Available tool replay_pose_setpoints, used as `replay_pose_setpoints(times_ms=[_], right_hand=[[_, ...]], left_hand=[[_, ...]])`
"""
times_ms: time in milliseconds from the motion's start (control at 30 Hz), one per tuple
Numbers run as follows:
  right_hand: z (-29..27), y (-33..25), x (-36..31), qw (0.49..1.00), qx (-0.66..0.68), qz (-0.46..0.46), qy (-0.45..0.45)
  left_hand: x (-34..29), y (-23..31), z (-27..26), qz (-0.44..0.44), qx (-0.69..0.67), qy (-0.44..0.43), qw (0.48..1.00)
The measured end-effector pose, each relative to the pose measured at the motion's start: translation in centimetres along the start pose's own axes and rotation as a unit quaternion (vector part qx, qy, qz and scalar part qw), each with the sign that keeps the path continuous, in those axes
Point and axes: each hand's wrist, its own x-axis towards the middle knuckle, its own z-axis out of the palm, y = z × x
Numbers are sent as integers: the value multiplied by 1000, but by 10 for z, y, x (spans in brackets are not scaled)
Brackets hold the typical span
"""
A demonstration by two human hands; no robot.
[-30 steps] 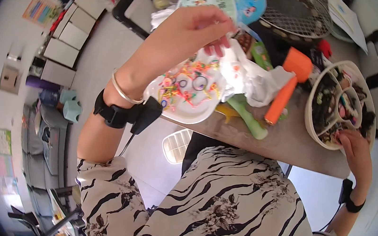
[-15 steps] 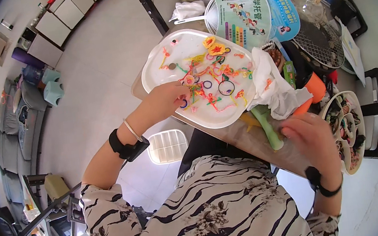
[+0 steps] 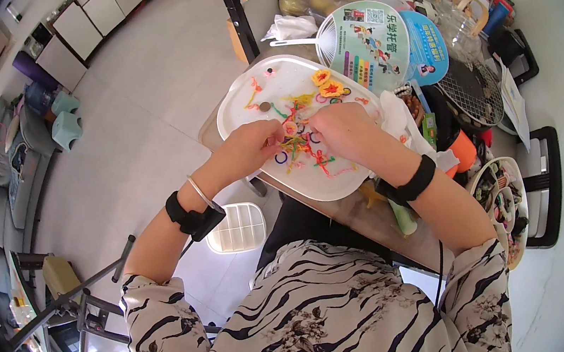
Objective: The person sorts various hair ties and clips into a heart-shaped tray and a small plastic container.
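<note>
A white tray [image 3: 227,108] with rounded corners lies on the table, strewn with small coloured hair ties and knotted cords [image 3: 319,160]. My left hand [image 3: 256,142] comes in from the left, its fingers bent and closed at the edge of the pile. Across from it my right hand [image 3: 347,132] curls over the pile, fingertips down among the cords. What either hand pinches is hidden. Two yellow-orange flower pieces [image 3: 331,89] lie near the tray's far right side. A round brownish disc [image 3: 264,107] and a dark blue ring [image 3: 281,157] rest near my left hand.
Hand fans, one green and white [image 3: 372,46] and one blue [image 3: 426,46], lie beyond the tray. White tissue [image 3: 395,113] overlaps its right side. A green object [image 3: 404,218] is partly under my right forearm. A divided box of small items [image 3: 507,207] stands at right.
My right hand has moved from the table's right side, near the green object, up and left over the tray's pile. My left hand stays at the pile. The view has shifted slightly.
</note>
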Motion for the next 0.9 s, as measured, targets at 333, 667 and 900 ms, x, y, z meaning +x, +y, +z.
replay_pose_setpoints(times_ms=[333, 667, 900], right_hand=[[-6, -1, 12, 992, 3, 42, -120], [-34, 20, 0, 982, 186, 16, -4], [-55, 15, -1, 945, 322, 64, 1]], left_hand=[[-12, -4, 14, 55, 65, 38, 996], [-8, -7, 15, 68, 132, 34, 988], [10, 33, -8, 40, -146, 93, 984]])
